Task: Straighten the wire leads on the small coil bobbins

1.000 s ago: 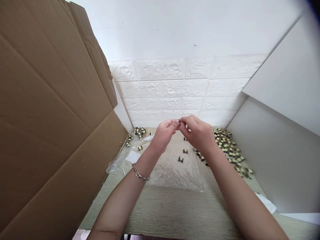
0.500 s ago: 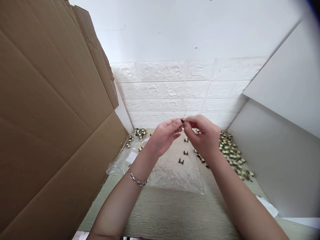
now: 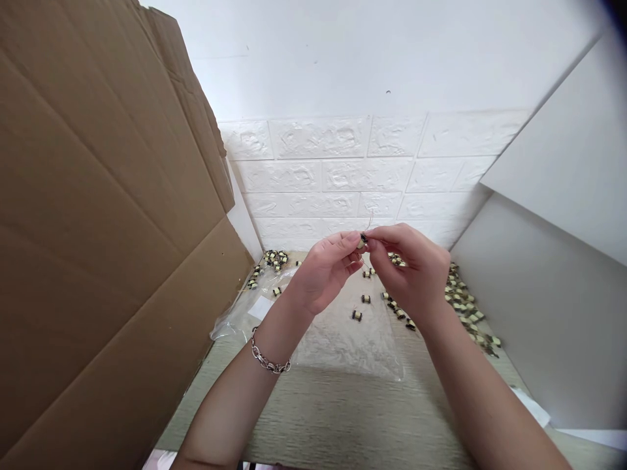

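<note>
A small wound coil (image 3: 362,241) with a black bobbin and yellow tape is held up above the table, thin copper-coloured wires sticking out above and below it. My left hand (image 3: 329,267) pinches its left side between thumb and fingers. Thumb and forefinger of my right hand (image 3: 409,271) are closed at its right end, by the wires; just which part they grip is hidden. Under the hands, a few similar coils (image 3: 357,316) lie on a clear plastic bag (image 3: 353,352).
Many more coils (image 3: 463,300) are heaped at the right, with a smaller cluster (image 3: 277,260) at the back left. A cardboard sheet (image 3: 108,235) walls the left side, white panels (image 3: 543,313) the right. White brick-patterned wall (image 3: 343,176) closes the back of the wooden table (image 3: 333,418).
The coil has turned so that more of its yellow tape shows. My right hand has shifted slightly to the right, and the wires above the coil have moved right.
</note>
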Available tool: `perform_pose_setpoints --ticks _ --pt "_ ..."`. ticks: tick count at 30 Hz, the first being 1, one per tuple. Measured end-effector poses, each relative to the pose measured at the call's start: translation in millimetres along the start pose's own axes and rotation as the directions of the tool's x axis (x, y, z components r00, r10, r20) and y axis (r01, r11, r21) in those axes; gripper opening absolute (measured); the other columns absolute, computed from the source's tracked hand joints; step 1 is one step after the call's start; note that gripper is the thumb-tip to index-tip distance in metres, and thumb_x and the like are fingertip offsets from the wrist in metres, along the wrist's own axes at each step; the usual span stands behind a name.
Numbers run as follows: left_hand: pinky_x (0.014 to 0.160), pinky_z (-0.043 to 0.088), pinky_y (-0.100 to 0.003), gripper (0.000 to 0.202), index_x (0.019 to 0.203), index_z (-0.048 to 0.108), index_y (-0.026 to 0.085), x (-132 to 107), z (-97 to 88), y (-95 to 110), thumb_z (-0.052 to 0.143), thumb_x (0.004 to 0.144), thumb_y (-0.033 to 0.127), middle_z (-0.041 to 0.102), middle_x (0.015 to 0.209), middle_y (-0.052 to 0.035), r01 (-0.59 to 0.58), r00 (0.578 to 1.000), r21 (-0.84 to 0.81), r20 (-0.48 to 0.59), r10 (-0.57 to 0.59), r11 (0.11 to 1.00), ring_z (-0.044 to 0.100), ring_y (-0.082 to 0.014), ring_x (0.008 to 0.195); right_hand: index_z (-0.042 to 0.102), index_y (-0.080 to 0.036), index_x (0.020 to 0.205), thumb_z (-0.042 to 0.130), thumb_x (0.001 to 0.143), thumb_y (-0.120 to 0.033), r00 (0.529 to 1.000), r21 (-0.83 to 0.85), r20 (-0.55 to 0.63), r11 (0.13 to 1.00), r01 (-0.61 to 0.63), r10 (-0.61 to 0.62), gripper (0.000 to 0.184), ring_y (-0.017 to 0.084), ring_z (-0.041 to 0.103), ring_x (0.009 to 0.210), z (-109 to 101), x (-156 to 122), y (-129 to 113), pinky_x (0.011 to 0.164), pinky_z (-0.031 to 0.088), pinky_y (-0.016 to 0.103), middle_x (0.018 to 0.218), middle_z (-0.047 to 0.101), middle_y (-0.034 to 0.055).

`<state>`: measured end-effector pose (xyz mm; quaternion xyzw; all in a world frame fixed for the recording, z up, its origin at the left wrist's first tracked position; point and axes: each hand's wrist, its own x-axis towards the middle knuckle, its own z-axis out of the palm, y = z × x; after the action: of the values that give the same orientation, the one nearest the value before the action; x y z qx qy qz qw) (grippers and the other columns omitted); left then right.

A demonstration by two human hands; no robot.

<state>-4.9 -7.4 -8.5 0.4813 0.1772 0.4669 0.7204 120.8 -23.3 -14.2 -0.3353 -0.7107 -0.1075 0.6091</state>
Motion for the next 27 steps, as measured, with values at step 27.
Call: perform_pose_setpoints --ticks 27 --pt "0.073 0.035 -0.024 0.013 0.072 0.06 0.015 2.8 -1.0 -2.4 0.056 0.073 0.028 0.056 0.073 0.0002 -0.147 0.983 0.204 -0.076 0.165 0.968 0.048 -0.0091 0.075 0.058 -0.022 0.08 0.048 0.078 -0.014 0.998 -0.209 0.008 0.976 0.057 -0.057 0.013 0.008 0.055 0.058 5.9 -4.1 4.1 0.053 0.042 0.019 0.068 0.062 -0.0018"
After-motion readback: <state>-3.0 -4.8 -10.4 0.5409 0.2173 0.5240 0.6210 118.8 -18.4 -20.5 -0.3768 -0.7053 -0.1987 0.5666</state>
